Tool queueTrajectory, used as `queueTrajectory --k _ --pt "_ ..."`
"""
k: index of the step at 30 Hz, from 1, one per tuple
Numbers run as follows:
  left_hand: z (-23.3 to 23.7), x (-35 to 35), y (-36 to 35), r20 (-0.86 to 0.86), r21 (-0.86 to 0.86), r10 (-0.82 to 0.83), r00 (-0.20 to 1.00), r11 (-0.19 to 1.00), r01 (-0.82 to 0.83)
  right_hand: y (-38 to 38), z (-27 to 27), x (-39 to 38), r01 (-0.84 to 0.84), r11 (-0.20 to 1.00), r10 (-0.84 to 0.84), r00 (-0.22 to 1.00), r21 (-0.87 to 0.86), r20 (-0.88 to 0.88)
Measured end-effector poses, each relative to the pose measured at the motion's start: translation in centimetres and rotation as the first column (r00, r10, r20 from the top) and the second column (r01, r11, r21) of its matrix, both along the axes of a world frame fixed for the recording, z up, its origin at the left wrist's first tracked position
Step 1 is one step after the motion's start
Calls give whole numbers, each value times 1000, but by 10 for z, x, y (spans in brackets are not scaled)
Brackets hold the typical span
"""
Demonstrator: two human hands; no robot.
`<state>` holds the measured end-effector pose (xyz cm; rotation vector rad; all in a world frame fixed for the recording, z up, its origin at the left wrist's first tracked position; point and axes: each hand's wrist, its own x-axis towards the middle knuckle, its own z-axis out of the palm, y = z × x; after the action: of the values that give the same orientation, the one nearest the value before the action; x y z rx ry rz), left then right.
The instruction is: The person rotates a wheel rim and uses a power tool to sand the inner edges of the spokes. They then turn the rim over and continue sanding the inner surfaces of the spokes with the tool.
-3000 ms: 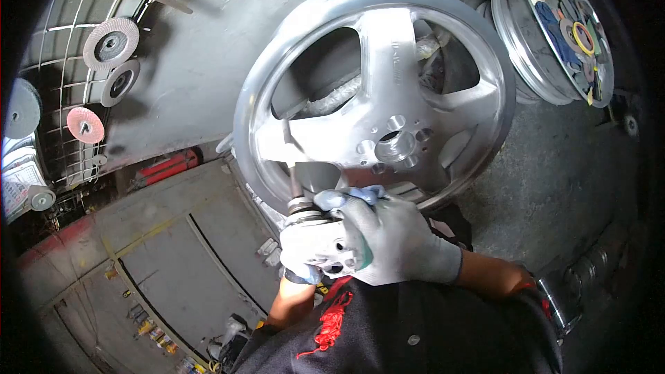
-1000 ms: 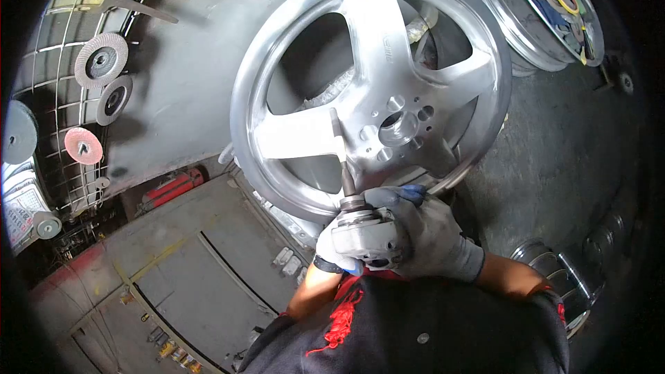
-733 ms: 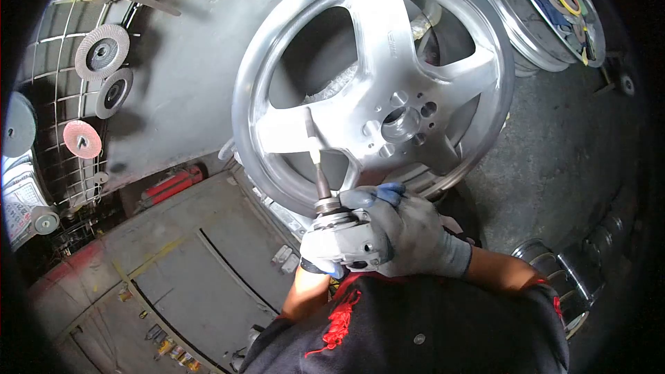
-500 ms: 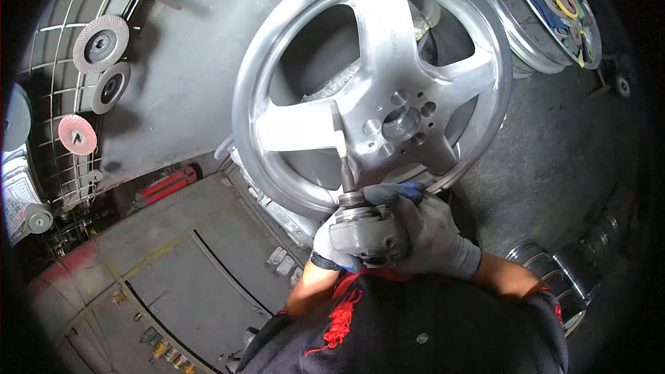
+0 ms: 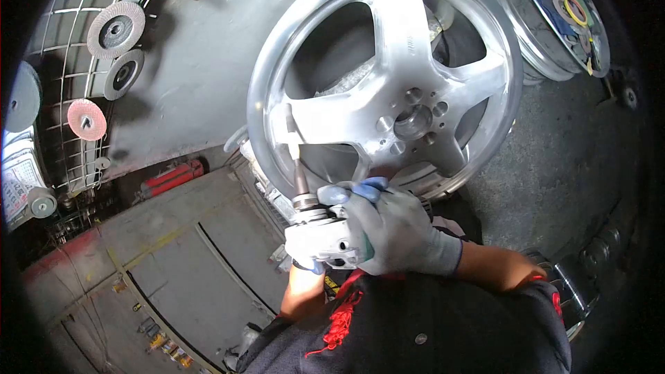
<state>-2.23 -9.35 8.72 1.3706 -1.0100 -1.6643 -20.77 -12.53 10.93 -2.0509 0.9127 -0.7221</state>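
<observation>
My right hand (image 5: 409, 228), in a grey glove with bluish fingertips, wraps over the body of an angle grinder (image 5: 322, 242). Under the tool's head, my gloved left hand (image 5: 309, 264) supports it and is mostly hidden; only a bit of glove shows above the wrist. A long spindle (image 5: 300, 179) reaches forward from the grinder to a slim tip. That tip lies over the outer end of the left spoke of a bare metal alloy wheel (image 5: 409, 48), close to the rim. The wheel has broad spokes and a round hub hole ringed by bolt holes.
On the left, a wire rack (image 5: 69, 48) carries several abrasive discs, among them a pinkish flap disc (image 5: 86, 120). Another wheel (image 5: 526, 34) at upper right bears a tray of small items. A red object (image 5: 172, 178) lies at lower left, and dark cylindrical parts (image 5: 571, 280) stand at lower right.
The grinder and both hands have shifted left. Its tip has gone from the spoke's inner end by the hub to the outer end near the rim. The whole view has shifted slightly.
</observation>
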Motion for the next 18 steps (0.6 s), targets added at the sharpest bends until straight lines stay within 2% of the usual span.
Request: queueTrajectory --k 2,4,5,6,10,12,14,18 --pt "-5 -10 0 -86 10 -69 994 998 70 6 -2 -11 4 998 -2 999 55 -32" --pt "-12 -19 -1 -180 7 -138 974 990 142 11 -3 -25 82 995 -80 996 62 -28" --pt "-14 -24 -2 -240 2 -170 956 984 176 11 -4 -31 108 993 -110 992 35 62" --pt "-18 -29 -2 -279 1 -197 940 979 206 12 -4 -36 111 993 -112 992 34 59" --pt "-29 -36 -3 -349 -11 -243 905 967 255 17 -6 -43 148 987 -147 989 56 -9" --pt "-27 -32 -2 -333 -13 -225 916 972 234 17 -9 -37 130 990 -130 992 52 -8" --pt "-20 -25 -1 -265 -24 -194 945 981 194 16 -10 -24 97 993 -103 991 71 88" --pt "-2 -8 -9 -24 -55 -19 1000 998 18 8 -6 0 7 999 -10 997 35 80"
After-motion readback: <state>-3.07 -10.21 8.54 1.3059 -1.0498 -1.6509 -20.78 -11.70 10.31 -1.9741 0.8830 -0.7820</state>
